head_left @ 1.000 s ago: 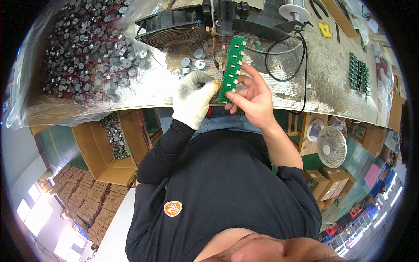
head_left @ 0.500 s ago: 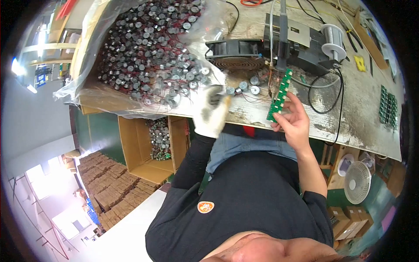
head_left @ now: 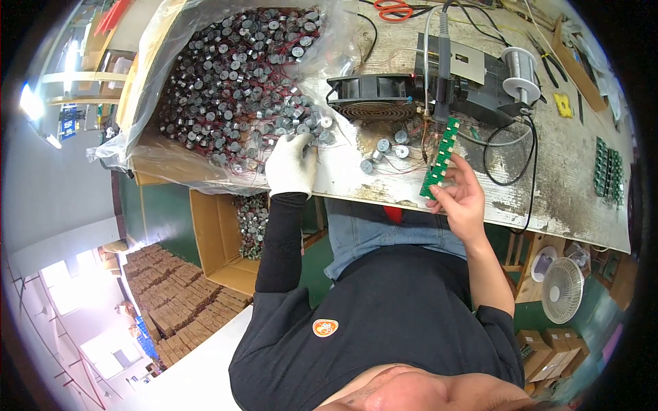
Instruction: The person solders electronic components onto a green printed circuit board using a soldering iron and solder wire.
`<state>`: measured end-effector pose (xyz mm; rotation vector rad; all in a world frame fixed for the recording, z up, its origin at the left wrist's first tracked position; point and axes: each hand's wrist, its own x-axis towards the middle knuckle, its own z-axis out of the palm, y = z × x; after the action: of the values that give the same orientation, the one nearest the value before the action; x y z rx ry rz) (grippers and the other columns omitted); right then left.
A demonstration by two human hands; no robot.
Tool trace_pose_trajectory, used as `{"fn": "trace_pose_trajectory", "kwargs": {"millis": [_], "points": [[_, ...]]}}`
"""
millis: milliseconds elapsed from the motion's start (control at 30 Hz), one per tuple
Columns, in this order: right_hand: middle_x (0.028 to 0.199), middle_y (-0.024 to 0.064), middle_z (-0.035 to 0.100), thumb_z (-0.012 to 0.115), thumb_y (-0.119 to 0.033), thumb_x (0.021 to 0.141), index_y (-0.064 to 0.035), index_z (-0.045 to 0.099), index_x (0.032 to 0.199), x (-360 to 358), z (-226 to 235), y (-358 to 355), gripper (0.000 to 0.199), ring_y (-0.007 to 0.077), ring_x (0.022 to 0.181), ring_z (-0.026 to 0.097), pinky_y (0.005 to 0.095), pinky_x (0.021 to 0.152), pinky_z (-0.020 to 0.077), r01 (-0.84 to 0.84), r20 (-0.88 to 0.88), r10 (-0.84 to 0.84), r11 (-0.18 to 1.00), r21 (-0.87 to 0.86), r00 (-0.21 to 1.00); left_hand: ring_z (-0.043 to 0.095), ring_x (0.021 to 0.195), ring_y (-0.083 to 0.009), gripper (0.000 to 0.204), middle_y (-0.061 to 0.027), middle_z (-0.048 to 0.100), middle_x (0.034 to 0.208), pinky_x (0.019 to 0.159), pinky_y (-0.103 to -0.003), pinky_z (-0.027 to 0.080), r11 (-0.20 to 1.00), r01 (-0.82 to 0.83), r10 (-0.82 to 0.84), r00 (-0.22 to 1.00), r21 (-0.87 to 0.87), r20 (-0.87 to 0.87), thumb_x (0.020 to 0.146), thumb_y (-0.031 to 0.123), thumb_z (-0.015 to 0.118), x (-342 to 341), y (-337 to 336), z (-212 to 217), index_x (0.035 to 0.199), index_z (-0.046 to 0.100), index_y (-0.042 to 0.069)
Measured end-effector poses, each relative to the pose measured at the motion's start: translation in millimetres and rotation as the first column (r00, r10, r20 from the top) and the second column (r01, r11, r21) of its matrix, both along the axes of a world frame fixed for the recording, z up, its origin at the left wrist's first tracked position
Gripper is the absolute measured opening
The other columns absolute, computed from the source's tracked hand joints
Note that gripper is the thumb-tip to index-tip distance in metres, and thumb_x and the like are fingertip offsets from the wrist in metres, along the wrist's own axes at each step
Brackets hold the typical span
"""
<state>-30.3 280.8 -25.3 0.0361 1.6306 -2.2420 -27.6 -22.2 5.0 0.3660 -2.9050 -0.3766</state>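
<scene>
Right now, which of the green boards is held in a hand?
The board in the bare right hand; the other boards lie grouped on the bench, toward its right end.

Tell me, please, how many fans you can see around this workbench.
2: a black fan on the workbench, and a white fan below bench level, to the right of the right hand, which holds a green circuit board. Others may be hidden.

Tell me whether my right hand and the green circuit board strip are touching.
Touching. The head view shows the right hand gripping the green circuit board strip near its lower end, the thumb lying over its face.
</scene>
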Motion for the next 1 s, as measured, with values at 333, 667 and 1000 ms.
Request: {"fn": "trace_pose_trajectory", "kwargs": {"millis": [333,667,1000], "points": [[0.107,0.0155,0.051,0.06,0.006,0.083,0.0,0.032,0.137,1,-1,3,0.061,0.0156,0.068,0.063,0.0221,0.051,0.0501,-0.015,0.017,0.015,1.0,0.015,1.0,0.062,0.075,-0.0198,0.011,-0.01,0.064,0.081,0.071,-0.028,0.048,0.915,0.094,0.045,0.942,0.391,-0.333,0.077,0.006,0.071,11,-9,6,0.086,0.066,0.0],[0.106,0.0159,0.052,0.06,0.006,0.083,-0.0006,0.031,0.137,-2,-1,3,0.062,0.0154,0.068,0.063,0.0224,0.052,0.0503,-0.029,0.012,0.029,1.0,0.012,1.0,0.058,0.08,-0.0173,0.021,-0.0113,0.064,0.087,0.076,-0.028,0.046,0.729,-0.028,0.142,0.984,0.684,-0.111,0.087,0.015,0.066,44,27,-18,0.096,0.06,-0.003],[0.106,0.0158,0.053,0.059,0.007,0.083,-0.001,0.032,0.137,0,0,3,0.061,0.0153,0.068,0.063,0.0226,0.052,0.0508,-0.021,0.011,0.021,1.0,0.015,1.0,0.058,0.065,-0.0161,0.02,-0.0103,0.064,0.082,0.062,-0.026,0.046,0.702,-0.064,0.185,0.978,0.709,-0.095,0.081,0.009,0.069,35,38,-31,0.093,0.055,-0.001]]}}
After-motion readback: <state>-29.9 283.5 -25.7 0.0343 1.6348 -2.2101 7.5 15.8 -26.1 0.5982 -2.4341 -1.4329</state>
